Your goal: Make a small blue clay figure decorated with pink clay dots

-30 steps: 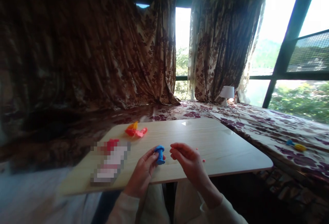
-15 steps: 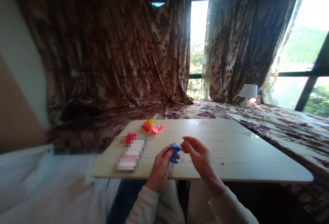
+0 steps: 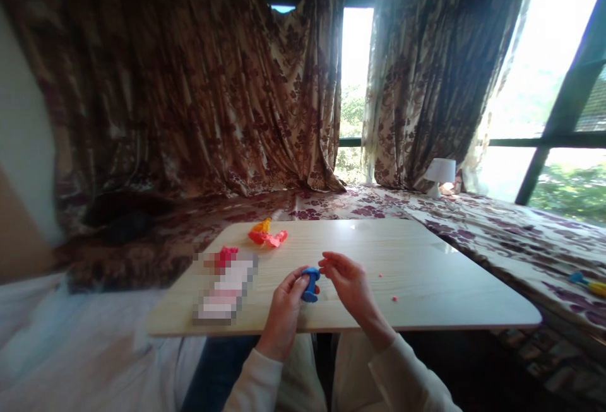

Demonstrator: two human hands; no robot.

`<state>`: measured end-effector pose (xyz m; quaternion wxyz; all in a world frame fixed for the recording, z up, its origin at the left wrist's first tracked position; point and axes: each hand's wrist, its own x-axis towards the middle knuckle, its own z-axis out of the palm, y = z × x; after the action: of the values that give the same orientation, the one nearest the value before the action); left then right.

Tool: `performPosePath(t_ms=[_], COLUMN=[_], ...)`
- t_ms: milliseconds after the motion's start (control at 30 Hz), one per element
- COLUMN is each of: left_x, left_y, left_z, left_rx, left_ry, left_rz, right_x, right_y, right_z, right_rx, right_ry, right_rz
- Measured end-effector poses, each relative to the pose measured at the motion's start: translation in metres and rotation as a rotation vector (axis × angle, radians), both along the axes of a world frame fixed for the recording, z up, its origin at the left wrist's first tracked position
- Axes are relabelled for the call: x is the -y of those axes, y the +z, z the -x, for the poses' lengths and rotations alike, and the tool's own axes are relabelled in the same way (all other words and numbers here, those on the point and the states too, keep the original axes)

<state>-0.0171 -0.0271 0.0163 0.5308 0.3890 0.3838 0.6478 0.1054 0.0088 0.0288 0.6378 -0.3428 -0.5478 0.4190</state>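
My left hand (image 3: 285, 301) is closed around a small blue clay piece (image 3: 310, 283) shaped like a mushroom, held upright just above the light wooden table (image 3: 426, 273). My right hand (image 3: 347, 282) hovers right beside it, fingers curled in a pinch touching the blue cap; what it pinches, if anything, is too small to see. An orange and pink clay lump (image 3: 266, 235) lies at the table's far left. A red clay bit (image 3: 226, 255) sits by a blurred packet (image 3: 226, 289) on the left.
Tiny pink crumbs (image 3: 394, 298) dot the table to the right of my hands. A floral bedspread (image 3: 521, 235) surrounds the table, with a white lamp (image 3: 439, 175) by the curtains and a blue and yellow toy (image 3: 587, 282) at far right.
The view swung left and then back a little. My hands stayed together on the blue piece, with the right fingers closing in on its cap.
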Motion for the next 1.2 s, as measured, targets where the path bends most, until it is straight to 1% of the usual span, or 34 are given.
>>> performPosePath(t_ms=[133,267,400,500,633,700,800,867,1067,1200], left_x=[0.000,0.000,0.000,-0.002,-0.003,-0.001,0.004,0.007,0.011,0.010], left_y=[0.003,0.004,0.003,0.001,-0.004,-0.006,-0.010,-0.012,-0.012,-0.011], left_z=[-0.002,-0.002,-0.004,-0.005,-0.008,-0.010,-0.013,-0.015,-0.016,-0.015], left_rx=[0.068,0.080,0.081,0.058,-0.035,-0.136,-0.364,-0.487,-0.614,-0.650], left_ry=[0.000,0.012,0.049,0.106,0.169,0.218,0.337,0.390,0.410,0.402], left_rz=[0.005,0.010,0.009,0.012,-0.007,-0.038,-0.118,-0.166,-0.229,-0.226], right_x=[0.004,0.004,0.002,0.003,0.008,0.009,0.008,0.007,0.011,0.013], right_y=[-0.003,-0.008,-0.015,-0.018,-0.015,-0.011,-0.006,-0.004,-0.007,-0.007], right_z=[0.002,0.004,0.008,0.010,0.007,0.004,0.000,-0.002,0.004,0.003], right_rx=[0.079,0.180,0.233,0.269,0.295,0.257,0.172,0.138,0.128,0.179], right_ry=[0.050,0.012,-0.023,-0.079,-0.109,-0.103,-0.063,-0.024,0.035,0.087], right_rz=[-0.079,-0.121,-0.134,-0.180,-0.240,-0.209,-0.090,-0.031,0.054,0.053])
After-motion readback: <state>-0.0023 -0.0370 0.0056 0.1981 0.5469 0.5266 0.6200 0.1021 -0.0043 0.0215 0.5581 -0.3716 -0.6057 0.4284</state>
